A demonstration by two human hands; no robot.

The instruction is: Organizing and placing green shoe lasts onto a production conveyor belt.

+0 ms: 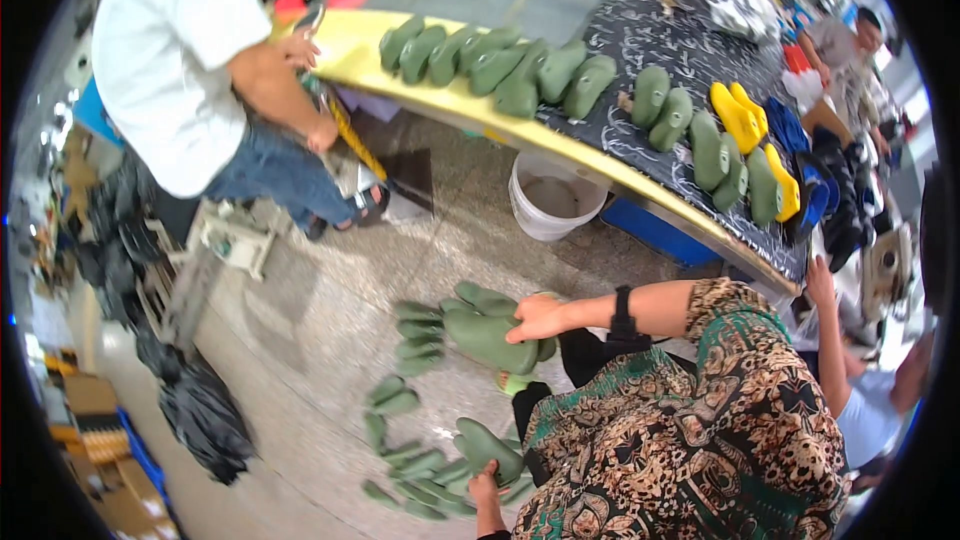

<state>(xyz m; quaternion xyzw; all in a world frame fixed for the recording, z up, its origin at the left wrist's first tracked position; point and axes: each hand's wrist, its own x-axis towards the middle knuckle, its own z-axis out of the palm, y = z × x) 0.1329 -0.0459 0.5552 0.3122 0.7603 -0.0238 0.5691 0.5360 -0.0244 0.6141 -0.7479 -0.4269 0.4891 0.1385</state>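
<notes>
My right hand (pixel 537 319), with a black band on its wrist, is closed on the end of a large green shoe last (pixel 485 337). Other green lasts (pixel 420 330) lie against and beside it, low over the floor. At the lower edge my left hand (pixel 487 486) grips another green shoe last (pixel 490 448), its thumb on the side and the other fingers partly hidden. Below and around that hand, several green lasts (pixel 415 490) lie on the floor in a loose curve, some overlapping.
A yellow-edged bench (pixel 440 100) carries a row of green lasts (pixel 520 80) and several yellow lasts (pixel 737 115). Under it stand a white bucket (pixel 555 200) and a blue bin (pixel 660 230). A co-worker in white (pixel 170 60) stands at left, near black bags (pixel 205 415).
</notes>
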